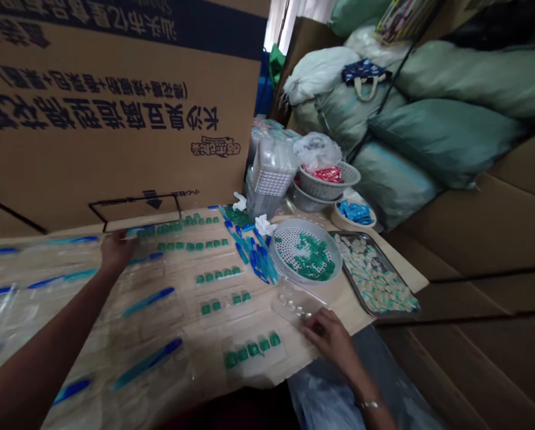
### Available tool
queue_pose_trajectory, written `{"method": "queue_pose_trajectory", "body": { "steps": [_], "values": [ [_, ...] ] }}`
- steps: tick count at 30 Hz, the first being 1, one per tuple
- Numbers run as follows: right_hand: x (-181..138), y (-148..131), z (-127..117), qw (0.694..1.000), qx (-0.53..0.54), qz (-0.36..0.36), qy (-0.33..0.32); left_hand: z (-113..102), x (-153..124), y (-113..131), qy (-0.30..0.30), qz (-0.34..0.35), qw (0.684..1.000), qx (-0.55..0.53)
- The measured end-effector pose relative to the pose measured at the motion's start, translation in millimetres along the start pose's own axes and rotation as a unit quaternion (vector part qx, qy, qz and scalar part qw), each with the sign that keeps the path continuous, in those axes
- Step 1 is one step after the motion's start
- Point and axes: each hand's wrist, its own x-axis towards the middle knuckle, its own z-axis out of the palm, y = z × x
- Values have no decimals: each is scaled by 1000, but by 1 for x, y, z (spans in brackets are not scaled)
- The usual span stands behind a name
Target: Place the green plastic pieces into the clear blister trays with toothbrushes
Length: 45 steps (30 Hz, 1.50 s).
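Together, our left hand (119, 252) and right hand (327, 337) work at a cardboard-topped bench (350, 313). The left, fingers spread, lies on a clear plastic sleeve (159, 230) beside a row of green pieces (177, 226); the right, fingers curled, touches a clear blister tray (298, 304). We cannot tell whether either hand grips anything. Blue strips (147, 301) lie in sleeves nearby, while a round perforated tray of green pieces (305, 251) and a metal tray of pale pieces (375, 275) sit just beyond.
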Motion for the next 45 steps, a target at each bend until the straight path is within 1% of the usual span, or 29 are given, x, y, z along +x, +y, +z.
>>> {"method": "queue_pose_trajectory", "body": {
  "steps": [2,3,4,5,8,10,12,13,15,19,21,24,26,27,29,31,33,34,35,36,37,38,39,40,41,42,43,44,45],
  "values": [
    [8,3,2,1000,-3,6,-6,-1,-17,-1,8,126,990,69],
    [11,5,1,1000,1,6,-13,0,-32,-2,-2,192,976,100],
    [14,7,1,1000,7,3,-21,2,-51,-2,-24,242,963,119],
    [15,9,0,1000,12,0,-27,6,-75,-3,-56,268,954,122],
    [15,14,-1,999,20,-17,-29,28,-160,-7,-237,390,877,149],
    [14,16,1,999,29,-26,-21,44,-210,-9,-353,432,810,183],
    [13,17,2,998,40,-37,-14,55,-243,-8,-417,432,769,221],
    [13,18,2,998,45,-45,-14,58,-251,-7,-434,428,758,233],
    [13,21,1,996,52,-64,-18,59,-257,-2,-449,418,751,244],
    [11,23,-6,994,41,-102,-24,51,-250,4,-447,415,759,226],
    [10,19,-7,991,-7,-134,-23,48,-250,6,-433,419,770,210],
    [6,3,-4,969,-150,-195,-29,52,-255,16,-421,430,775,195],
    [5,-11,-1,947,-238,-214,-34,61,-262,27,-439,445,758,185],
    [5,-16,-1,940,-262,-215,-36,67,-266,34,-457,457,743,176],
    [7,-24,-3,942,-265,-203,-40,82,-277,47,-501,479,704,156],
    [10,-24,-8,956,-227,-181,-36,96,-288,57,-531,487,677,150],
    [12,-21,-15,970,-182,-162,-13,106,-297,63,-533,485,679,142],
    [12,-20,-19,974,-166,-155,6,109,-300,65,-526,482,690,125],
    [10,-19,-22,976,-155,-151,29,111,-301,67,-513,475,709,95],
    [7,-21,-24,976,-148,-150,56,111,-302,69,-495,455,738,53],
    [4,-25,-25,974,-143,-150,86,111,-301,72,-473,413,778,3],
    [-1,-31,-26,972,-137,-153,115,111,-300,74,-451,340,823,-50],
    [-5,-39,-26,969,-128,-159,137,110,-297,76,-440,239,860,-102],
    [-8,-47,-26,967,-114,-173,146,110,-292,78,-440,122,877,-149],
    [-9,-56,-26,967,-93,-193,137,109,-287,79,-452,9,871,-191],
    [-8,-63,-26,968,-65,-215,109,108,-281,80,-466,-83,851,-226],
    [-3,-67,-27,969,-34,-234,71,107,-274,80,-476,-143,830,-253],
    [7,-68,-29,970,-6,-242,35,105,-266,79,-475,-172,819,-273],
    [20,-66,-31,974,5,-226,9,102,-259,77,-463,-179,820,-285]
  ]
}}
